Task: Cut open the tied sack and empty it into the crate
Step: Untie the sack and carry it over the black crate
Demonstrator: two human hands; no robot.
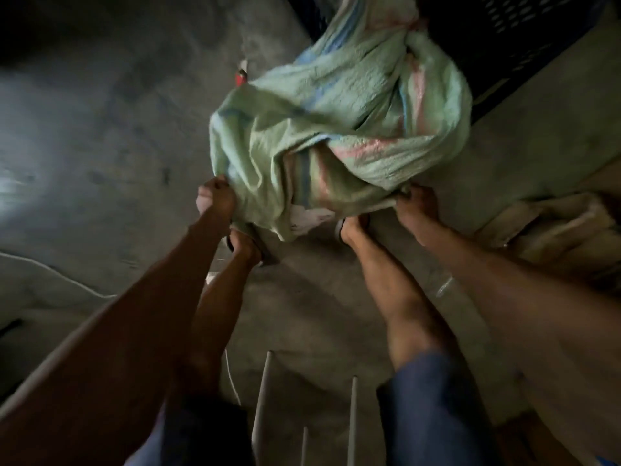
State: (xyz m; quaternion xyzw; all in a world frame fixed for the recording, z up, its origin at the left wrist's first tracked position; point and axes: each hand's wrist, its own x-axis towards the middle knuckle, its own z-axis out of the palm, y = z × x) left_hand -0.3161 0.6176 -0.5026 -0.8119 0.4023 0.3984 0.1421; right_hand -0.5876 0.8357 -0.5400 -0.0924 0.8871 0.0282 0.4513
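A pale green woven sack (339, 129) with pink and blue stripes hangs tipped up in front of me, its far end leaning over the dark perforated crate (524, 45) at the top right. My left hand (216, 196) grips the sack's near left corner. On the other side, my right hand (415, 210) grips its near right corner. The sack's mouth and whatever is inside it are hidden from me.
My two legs and sandalled feet (353, 227) stand on the grey concrete floor (100, 129) under the sack. A small red and white object (241, 75) lies beyond the sack. Pale crumpled sacks (551, 230) lie at the right. White chair legs (265, 398) rise at the bottom.
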